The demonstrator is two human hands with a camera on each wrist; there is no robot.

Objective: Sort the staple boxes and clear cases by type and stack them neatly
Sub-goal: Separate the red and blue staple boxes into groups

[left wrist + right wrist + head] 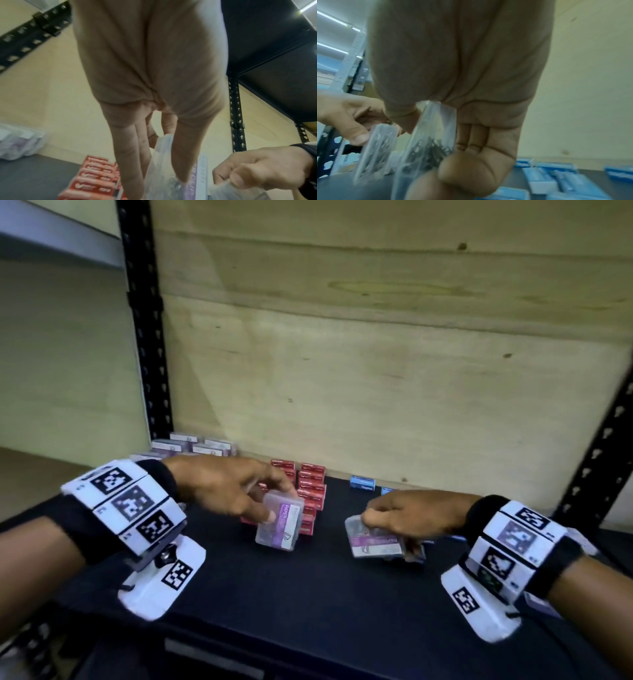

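Note:
My left hand (239, 494) pinches a clear case with a purple label (280, 522), lifted above the black shelf in front of the red staple boxes (310, 494). In the left wrist view the same clear case (163, 173) sits between thumb and fingers, beside the red boxes (92, 180). My right hand (407, 513) grips another clear case (375, 539) from above, low over the shelf. The right wrist view shows that case (429, 142) full of dark clips, with the left hand's case (376, 147) beyond it.
Clear cases are stacked at the back left (191, 445). Blue staple boxes (362, 483) lie at the back right and under my right hand (556, 180). Black shelf uprights (145, 337) stand on both sides, with a plywood back wall (376, 371).

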